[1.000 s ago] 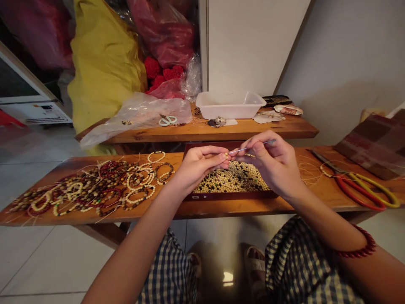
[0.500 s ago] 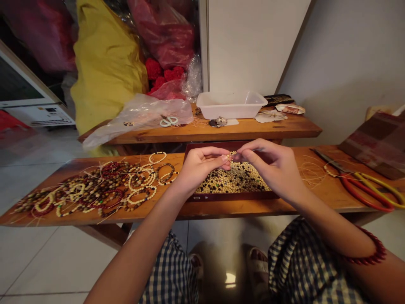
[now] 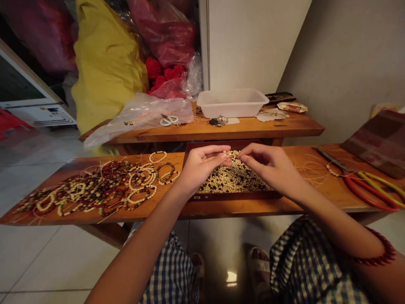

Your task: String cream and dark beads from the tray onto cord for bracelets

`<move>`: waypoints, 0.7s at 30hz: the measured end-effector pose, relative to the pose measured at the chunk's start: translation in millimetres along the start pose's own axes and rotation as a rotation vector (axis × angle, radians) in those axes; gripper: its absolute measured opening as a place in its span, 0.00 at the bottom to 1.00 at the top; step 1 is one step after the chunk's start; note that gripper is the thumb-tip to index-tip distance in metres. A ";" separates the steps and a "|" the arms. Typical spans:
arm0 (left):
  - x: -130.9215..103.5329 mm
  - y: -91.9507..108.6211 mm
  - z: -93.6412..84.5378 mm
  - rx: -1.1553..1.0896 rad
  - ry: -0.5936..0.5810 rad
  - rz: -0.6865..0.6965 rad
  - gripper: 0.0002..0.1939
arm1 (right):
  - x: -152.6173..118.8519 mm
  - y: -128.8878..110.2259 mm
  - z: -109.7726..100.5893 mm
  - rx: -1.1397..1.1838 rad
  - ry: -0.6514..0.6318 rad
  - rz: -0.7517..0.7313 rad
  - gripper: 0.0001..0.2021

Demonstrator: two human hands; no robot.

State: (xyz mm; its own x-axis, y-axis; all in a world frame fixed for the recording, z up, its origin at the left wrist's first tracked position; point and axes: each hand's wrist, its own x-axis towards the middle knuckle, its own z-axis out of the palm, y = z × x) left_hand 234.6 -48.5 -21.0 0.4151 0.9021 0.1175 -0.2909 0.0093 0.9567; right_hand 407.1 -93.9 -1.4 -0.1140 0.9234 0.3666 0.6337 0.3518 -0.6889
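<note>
Both hands hover over a dark red box (image 3: 243, 196) filled with small loose beads (image 3: 232, 179), mostly cream with some dark ones. Pale beads (image 3: 226, 153) sit at the fingertips of my left hand (image 3: 205, 162), which is pinched closed around them. Thumb and forefinger of my right hand (image 3: 267, 162) are pressed together just to the right, a small gap apart from the left fingertips. What the right fingers pinch is too fine to make out. A dark red bead bracelet (image 3: 379, 251) circles my right forearm.
On the bench (image 3: 171, 207), a heap of beaded bracelets (image 3: 104, 185) lies left of the box. Thin cord (image 3: 311, 169) and red-and-yellow-handled scissors (image 3: 363, 181) lie right, near a taped carton (image 3: 379, 143). Behind, another bench holds a white tub (image 3: 232, 105), small scissors (image 3: 169, 120) and a plastic bag (image 3: 142, 110).
My right hand has drawn slightly away to the right, widening the gap between the fingertips. My left hand stays almost in place, still pinching beads.
</note>
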 end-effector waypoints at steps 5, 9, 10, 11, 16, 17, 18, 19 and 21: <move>-1.2 1.9 1.6 -0.030 0.007 -0.003 0.13 | -1.7 -3.3 -1.0 0.077 0.021 -0.005 0.05; -2.3 3.1 3.2 -0.068 -0.003 0.000 0.12 | -2.2 -2.3 -0.5 0.239 0.024 0.031 0.04; -2.5 3.0 3.8 -0.075 -0.002 0.004 0.12 | -2.1 -1.3 0.2 0.301 0.020 0.051 0.04; -2.5 2.6 4.3 -0.081 0.000 0.011 0.12 | -2.0 -0.4 1.0 0.370 0.012 0.075 0.05; -1.7 -0.6 5.4 -0.093 -0.002 0.054 0.11 | -1.2 1.6 3.7 0.614 -0.020 0.158 0.04; -1.4 -1.2 5.1 -0.078 -0.002 0.058 0.12 | -1.0 1.2 3.7 0.601 -0.015 0.155 0.05; -1.1 -1.8 4.7 -0.058 -0.001 0.062 0.12 | -0.9 0.7 3.5 0.574 -0.004 0.147 0.05; -0.9 -2.2 4.2 -0.037 0.002 0.069 0.12 | -0.7 0.2 3.2 0.541 0.007 0.139 0.05; -0.6 -2.6 3.5 0.002 0.010 0.088 0.13 | -0.1 -0.7 2.6 0.486 0.026 0.125 0.05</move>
State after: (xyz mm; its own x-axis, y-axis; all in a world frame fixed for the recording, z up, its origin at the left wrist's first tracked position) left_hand 238.1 -50.6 -22.6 0.3793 0.9038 0.1980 -0.3239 -0.0707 0.9434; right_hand 404.7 -93.8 -2.5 -0.0368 0.9611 0.2737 0.2113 0.2752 -0.9379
